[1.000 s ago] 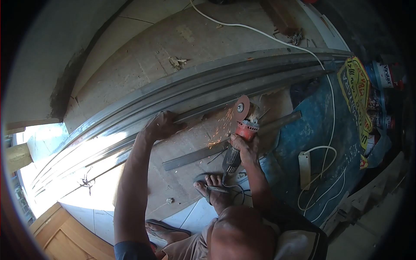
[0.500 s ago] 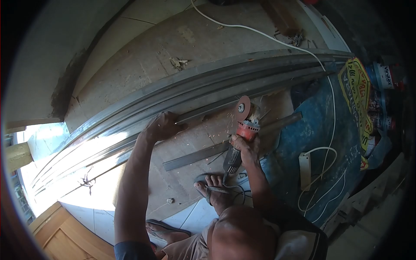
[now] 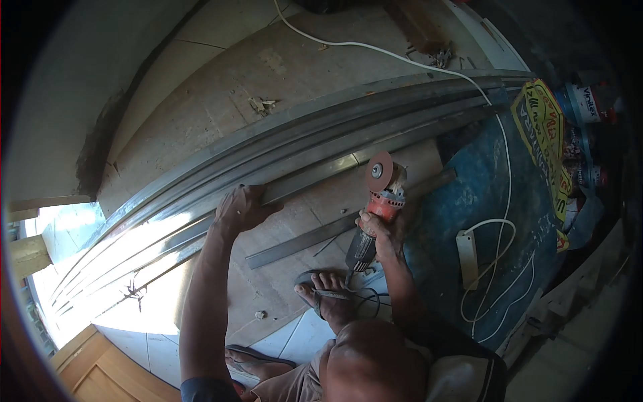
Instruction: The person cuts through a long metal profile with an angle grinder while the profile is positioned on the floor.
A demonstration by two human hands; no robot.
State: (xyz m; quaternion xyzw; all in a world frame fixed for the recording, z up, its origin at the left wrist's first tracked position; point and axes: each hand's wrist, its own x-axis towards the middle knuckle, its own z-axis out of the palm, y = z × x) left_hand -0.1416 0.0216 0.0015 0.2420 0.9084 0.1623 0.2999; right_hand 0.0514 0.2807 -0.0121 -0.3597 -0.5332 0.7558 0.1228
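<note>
My right hand (image 3: 380, 236) is wrapped round the body of a red and black angle grinder (image 3: 382, 206), which points up and away from me. Its reddish-brown cutting disc (image 3: 379, 170) stands at the near edge of a long grey metal bar (image 3: 311, 179). A thin bright line crosses the bar just left of the disc. Farther left, my left hand (image 3: 244, 208) grips the same bar, fingers over its far side and thumb toward the right. Below it a shorter metal piece (image 3: 295, 247) lies on the floor near my sandalled foot (image 3: 328, 295).
Several long metal bars (image 3: 321, 124) lie beyond, side by side. A blue sheet (image 3: 432, 234) covers the floor at right, with a white power strip (image 3: 467, 258) and cords on it. Paint cans (image 3: 586, 104) stand by a yellow printed sheet (image 3: 539, 124). A wooden panel (image 3: 114, 368) is at lower left.
Sparks flew around the disc earlier; none show now. The bar under my left hand has turned, showing a wider face with the thin line. The grinder remains in my right hand.
</note>
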